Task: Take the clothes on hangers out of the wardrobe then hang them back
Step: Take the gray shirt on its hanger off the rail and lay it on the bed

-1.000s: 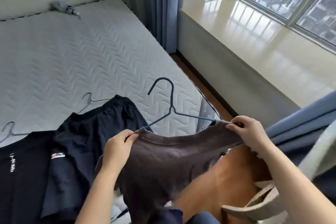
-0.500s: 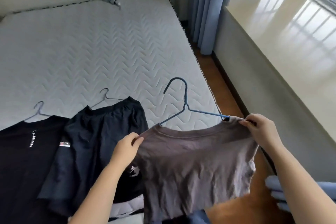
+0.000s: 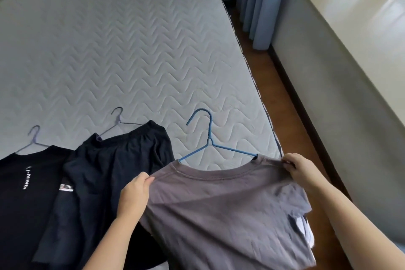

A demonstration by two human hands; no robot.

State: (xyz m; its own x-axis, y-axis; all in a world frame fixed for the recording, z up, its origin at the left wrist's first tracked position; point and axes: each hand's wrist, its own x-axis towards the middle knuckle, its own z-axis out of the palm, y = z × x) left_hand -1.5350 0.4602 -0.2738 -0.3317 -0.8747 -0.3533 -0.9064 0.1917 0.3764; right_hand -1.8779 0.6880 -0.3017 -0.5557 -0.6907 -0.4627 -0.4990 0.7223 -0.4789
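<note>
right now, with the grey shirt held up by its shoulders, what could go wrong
The left hand and right hand seem to pinch only fabric of the grey shirt; the blue hanger could slip out through the neck.
The shirt's right side hangs past the mattress edge, so it may slide to the floor.

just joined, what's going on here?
A person holds a grey T-shirt on a blue hanger, left hand and right hand each pinching a shoulder, at the near edge of the mattress. A black T-shirt and a dark garment lie on the mattress to its left.
</note>
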